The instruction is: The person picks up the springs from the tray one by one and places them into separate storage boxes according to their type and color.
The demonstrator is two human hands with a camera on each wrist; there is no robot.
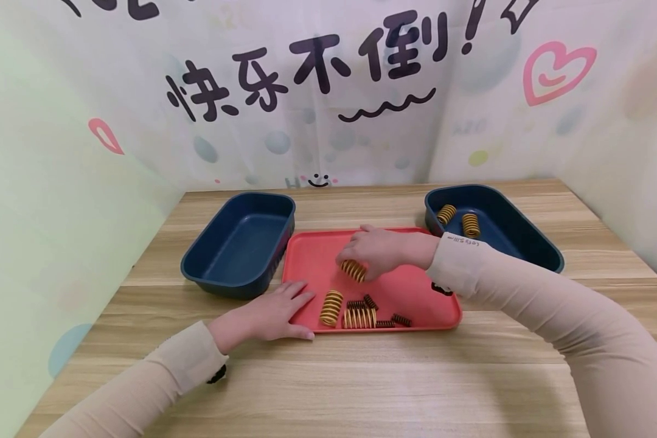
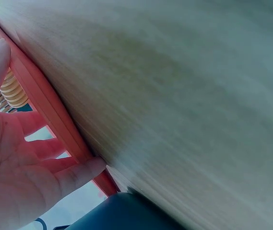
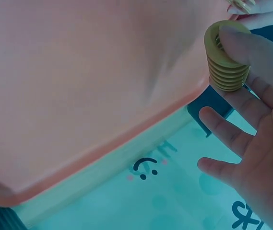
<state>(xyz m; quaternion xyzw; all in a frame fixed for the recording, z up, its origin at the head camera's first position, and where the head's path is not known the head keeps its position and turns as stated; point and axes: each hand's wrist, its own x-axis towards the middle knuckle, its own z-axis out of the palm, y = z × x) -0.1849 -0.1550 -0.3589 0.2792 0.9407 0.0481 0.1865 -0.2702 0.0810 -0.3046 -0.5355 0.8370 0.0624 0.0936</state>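
- Head view: I saw the right hand [image 1: 378, 250] over the middle of the red tray [image 1: 317, 255], its fingers curled round a yellow spring [image 1: 353, 270] held just above the tray floor.
- The left hand [image 1: 274, 311] lay flat with straight fingers on the tray's near left corner, partly on the wooden table [image 1: 361, 377].
- More springs lay near the tray's near edge: a large yellow spring [image 1: 331, 307] standing apart to the left, another yellow one [image 1: 359, 317] on its side just beside it, and small dark springs [image 1: 385, 316] around them.
- A dark blue bin [image 1: 238, 246] sat left of the tray; a second blue bin [image 1: 498, 225] sat far right with two yellow springs [image 1: 460, 220] inside.
- Left wrist view: I saw the left hand [image 2: 16, 163] spread open, fingertips touching the tray rim [image 2: 45, 110].
- Right wrist view: the right hand [image 3: 251, 120] pinched the yellow spring [image 3: 225, 62] between thumb and fingers, above the tray's edge [image 3: 102, 143].
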